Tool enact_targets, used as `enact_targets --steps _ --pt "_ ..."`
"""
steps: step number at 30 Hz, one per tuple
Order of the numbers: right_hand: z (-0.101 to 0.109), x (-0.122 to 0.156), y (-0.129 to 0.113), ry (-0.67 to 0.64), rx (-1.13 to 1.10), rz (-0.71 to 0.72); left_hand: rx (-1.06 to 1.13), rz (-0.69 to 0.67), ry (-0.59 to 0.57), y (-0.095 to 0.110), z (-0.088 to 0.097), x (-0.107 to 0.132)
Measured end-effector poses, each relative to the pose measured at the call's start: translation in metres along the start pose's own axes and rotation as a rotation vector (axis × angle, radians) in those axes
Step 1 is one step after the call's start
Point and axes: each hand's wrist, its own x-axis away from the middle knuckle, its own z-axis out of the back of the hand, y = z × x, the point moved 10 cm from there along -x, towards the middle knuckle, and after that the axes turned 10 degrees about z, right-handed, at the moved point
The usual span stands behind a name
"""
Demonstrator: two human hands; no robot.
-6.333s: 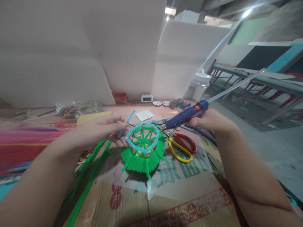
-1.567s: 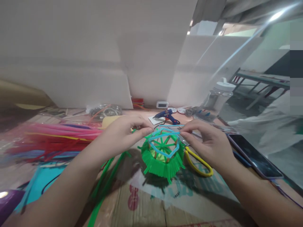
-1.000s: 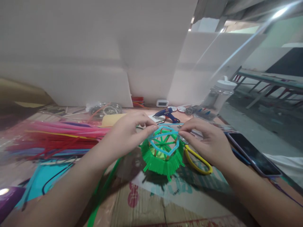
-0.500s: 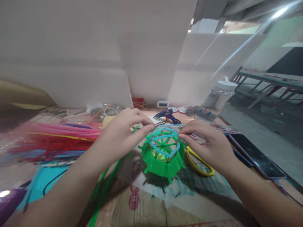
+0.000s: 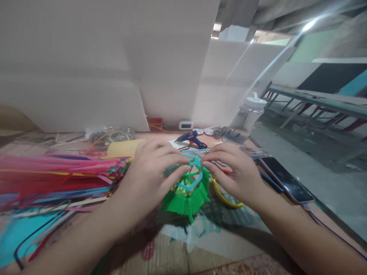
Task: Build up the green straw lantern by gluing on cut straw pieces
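A small green-fringed craft piece (image 5: 183,206) stands in front of me, with a light blue pipe cleaner outline (image 5: 197,181) around its top and thin brown sticks below. My left hand (image 5: 160,168) covers its left side, thumb and fingers pinched at one end of a short light blue pipe cleaner (image 5: 195,163). On the other side my right hand (image 5: 229,168) pinches the opposite end, close to the outline's right corner. The fingertips partly hide where the blue pieces meet. Just under my right hand lies a yellow-handled tool (image 5: 226,198), its head hidden.
Behind the hands lies a blue glue gun (image 5: 190,138) near a small white clock-like device (image 5: 185,125). Pink and red pipe cleaners (image 5: 57,172) are piled at left. A phone (image 5: 286,179) and a clear bottle (image 5: 249,114) are on the right. White boards (image 5: 166,68) rise behind.
Both hands have come closer together over the craft piece, and the left now covers more of it. The view has turned somewhat to the right.
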Motion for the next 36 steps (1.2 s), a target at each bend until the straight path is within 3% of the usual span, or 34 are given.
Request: enact_targets --steps 13,19,24,29,36 --pt "0.001 -0.005 -0.008 0.016 0.007 0.035 -0.028 0.029 -0.026 -0.004 -0.013 0.004" --pt "0.005 0.01 0.013 0.016 -0.1 -0.051 -0.034 0.04 -0.012 -0.003 -0.012 0.004" --pt "-0.018 0.029 0.035 -0.053 -0.245 -0.198 -0.057 0.038 0.002 -0.004 -0.011 0.005" --pt "-0.038 0.033 0.036 -0.029 -0.386 -0.279 -0.067 0.02 0.006 -0.003 -0.01 0.006" --pt "-0.04 0.032 0.033 0.0 -0.419 -0.312 -0.089 0.006 -0.037 -0.003 -0.012 0.007"
